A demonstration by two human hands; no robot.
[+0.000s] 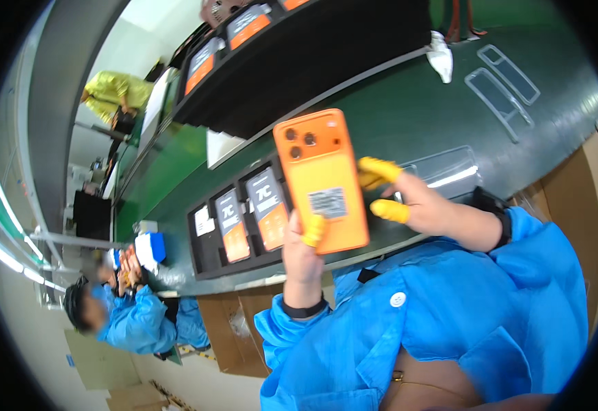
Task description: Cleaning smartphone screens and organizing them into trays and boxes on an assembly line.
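An orange smartphone (pixel 343 181) is held up with its back showing, a camera block at its top and a printed code square lower down. My left hand (pixel 304 253) grips its lower left edge, the thumb in a yellow finger cot pressed on the back. Beside the phone's right edge, my right hand (pixel 408 198) has its yellow-capped fingers and thumb spread apart, with nothing seen between them. Behind the phone lies a black tray (pixel 201 264) with phones in its slots, one of them a dark and orange phone (pixel 232 226). The phone hides part of this tray.
A black rack (pixel 326 61) with more phones stands at the back of the green table (pixel 395 103). Clear phone cases (pixel 508 75) lie at the far right, near a white crumpled piece (pixel 441 58). A co-worker in blue (pixel 138 318) sits at left. Cardboard boxes (pixel 230 342) stand below.
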